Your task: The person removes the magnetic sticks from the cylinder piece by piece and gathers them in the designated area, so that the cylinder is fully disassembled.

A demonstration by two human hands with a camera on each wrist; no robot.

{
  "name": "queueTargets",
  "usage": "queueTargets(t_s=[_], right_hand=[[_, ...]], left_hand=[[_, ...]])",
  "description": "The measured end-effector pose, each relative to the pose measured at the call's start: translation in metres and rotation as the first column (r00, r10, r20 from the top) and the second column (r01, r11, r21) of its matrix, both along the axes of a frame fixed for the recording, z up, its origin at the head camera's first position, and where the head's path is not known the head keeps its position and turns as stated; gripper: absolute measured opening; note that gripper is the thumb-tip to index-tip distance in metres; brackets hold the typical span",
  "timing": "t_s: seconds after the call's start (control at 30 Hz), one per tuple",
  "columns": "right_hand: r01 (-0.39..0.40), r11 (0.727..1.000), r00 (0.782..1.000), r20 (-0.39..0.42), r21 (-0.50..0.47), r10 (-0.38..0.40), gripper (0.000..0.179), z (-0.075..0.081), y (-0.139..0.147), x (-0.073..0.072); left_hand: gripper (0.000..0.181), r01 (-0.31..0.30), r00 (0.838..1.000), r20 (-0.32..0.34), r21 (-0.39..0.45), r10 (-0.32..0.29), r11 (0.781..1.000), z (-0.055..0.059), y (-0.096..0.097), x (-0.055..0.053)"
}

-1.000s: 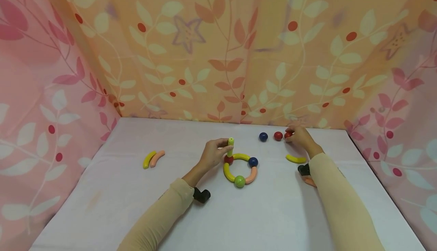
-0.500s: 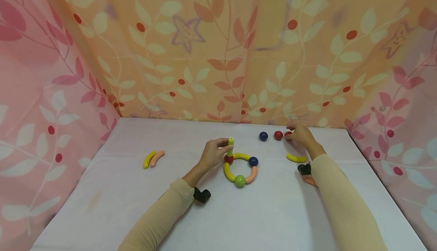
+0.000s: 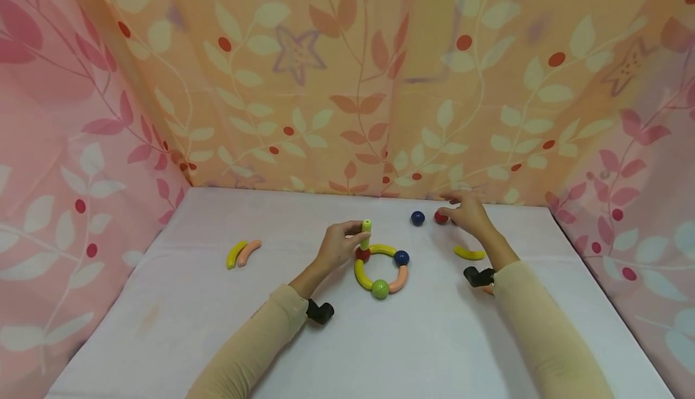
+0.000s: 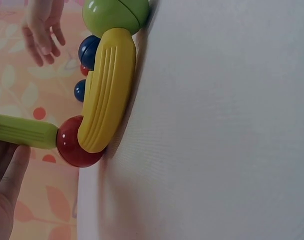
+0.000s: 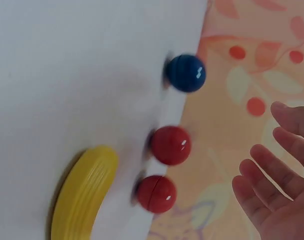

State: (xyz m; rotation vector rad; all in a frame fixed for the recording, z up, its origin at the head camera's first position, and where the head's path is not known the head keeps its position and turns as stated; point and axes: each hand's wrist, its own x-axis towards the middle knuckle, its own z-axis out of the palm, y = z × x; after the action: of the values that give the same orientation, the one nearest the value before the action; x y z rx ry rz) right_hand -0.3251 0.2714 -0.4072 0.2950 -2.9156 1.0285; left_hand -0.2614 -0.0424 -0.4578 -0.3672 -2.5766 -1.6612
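Note:
In the head view my left hand (image 3: 338, 247) pinches a light green straight stick (image 3: 366, 235) upright. Its lower end meets a red ball (image 3: 362, 255) in a ring of curved sticks and balls. A yellow curved stick (image 4: 109, 90) and a green ball (image 4: 114, 15) of that ring show large in the left wrist view. My right hand (image 3: 471, 213) is raised near the back edge with nothing in it, fingers spread. Beside it, two loose red balls (image 5: 170, 145) and a blue ball (image 5: 185, 73) rest on the table in the right wrist view.
Yellow (image 3: 236, 254) and pink (image 3: 250, 253) curved sticks lie side by side on the left. Another yellow curved stick (image 3: 469, 253) lies by my right wrist; a pink piece (image 3: 488, 289) is mostly hidden under the forearm. Patterned curtains (image 3: 347, 85) surround the white table (image 3: 163, 326).
My right hand has shifted left from the rightmost red ball to beside the other red one. The left hand and the ring have stayed put.

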Motion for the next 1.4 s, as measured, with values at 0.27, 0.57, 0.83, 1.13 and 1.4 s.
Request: queueTargets(t_s=[0.27,0.57,0.83,1.13,1.4], right_hand=[[-0.104,0.987,0.993,-0.073,-0.118,0.096,0.040,0.003,-0.029,0.015],[-0.178,0.971,0.983,-0.084,-0.160,0.166,0.036,0.010,-0.060,0.030],[-0.215,0.956,0.977,-0.042,-0.202,0.211,0.036,0.006,-0.079,0.040],[-0.258,0.912,0.964,-0.021,-0.318,0.265,0.037,0.000,-0.099,0.045],[-0.319,0.885,0.940,0.010,-0.339,0.342,0.038,-0.008,-0.117,0.048]], left_hand=[[0.033,0.015,1.000,0.000,0.030,-0.015,0.999,-0.001,-0.002,0.001],[0.034,0.022,1.000,-0.004,0.059,-0.022,0.998,0.004,-0.003,0.004],[0.034,0.032,0.998,0.050,0.048,-0.034,0.998,0.004,-0.004,0.004],[0.034,0.059,0.996,0.065,0.008,-0.060,0.998,-0.003,-0.008,0.002],[0.038,0.098,0.978,0.192,-0.059,-0.085,0.993,-0.012,-0.015,-0.001]])
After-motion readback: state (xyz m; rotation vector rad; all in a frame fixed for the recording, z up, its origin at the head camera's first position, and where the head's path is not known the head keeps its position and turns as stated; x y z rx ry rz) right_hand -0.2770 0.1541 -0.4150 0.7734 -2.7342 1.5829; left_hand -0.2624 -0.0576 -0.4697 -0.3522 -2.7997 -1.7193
